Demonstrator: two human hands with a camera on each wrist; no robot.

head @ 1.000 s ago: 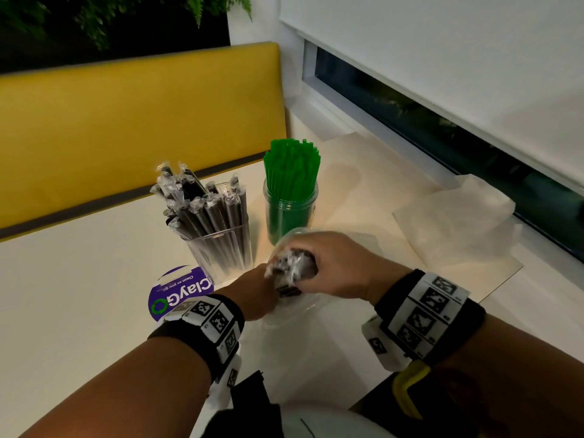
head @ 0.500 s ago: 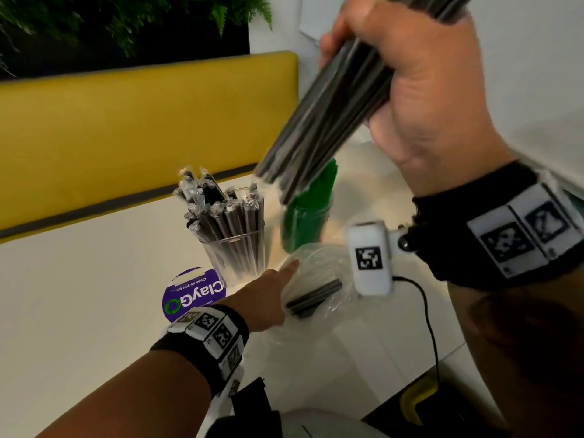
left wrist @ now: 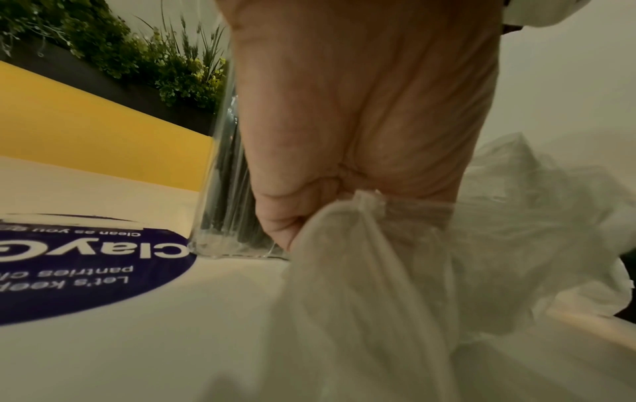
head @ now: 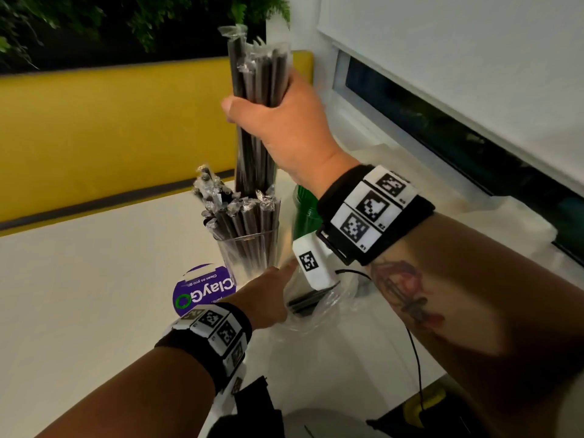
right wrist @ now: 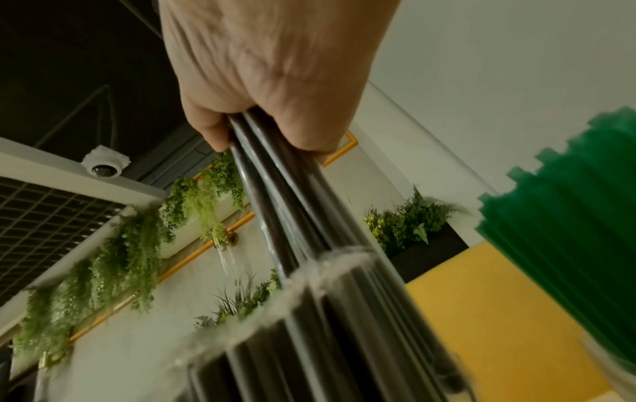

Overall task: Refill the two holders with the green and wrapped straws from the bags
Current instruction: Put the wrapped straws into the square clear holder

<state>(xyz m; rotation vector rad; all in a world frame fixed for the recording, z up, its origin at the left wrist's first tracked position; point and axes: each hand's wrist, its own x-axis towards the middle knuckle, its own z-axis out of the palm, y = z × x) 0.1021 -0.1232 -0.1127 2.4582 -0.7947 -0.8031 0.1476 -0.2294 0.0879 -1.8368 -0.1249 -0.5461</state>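
My right hand (head: 271,121) grips a bundle of wrapped black straws (head: 259,74) and holds it upright. The bundle's lower ends stand among the wrapped straws in the clear holder (head: 249,254). The right wrist view shows the same grip, right hand (right wrist: 268,68) round the bundle (right wrist: 292,204). The green straws (right wrist: 568,244) fill their holder (head: 305,213) just right of it, mostly hidden behind my wrist in the head view. My left hand (head: 271,295) pinches the clear plastic bag (head: 319,308) down on the table; a few wrapped straws (head: 303,303) lie inside. Bag plastic (left wrist: 378,272) bunches in my left hand's fingers (left wrist: 282,225).
A purple round sticker (head: 202,292) lies on the white table (head: 79,295) left of the clear holder. The yellow bench back (head: 110,137) runs behind. A window sill and blind (head: 442,74) close the right side. A crumpled empty bag (head: 521,229) lies at the right.
My right hand pulled the bundle out of the bag, swung it up high, then turned it upright and lowered its ends into the clear holder. My left hand stayed on the bag.
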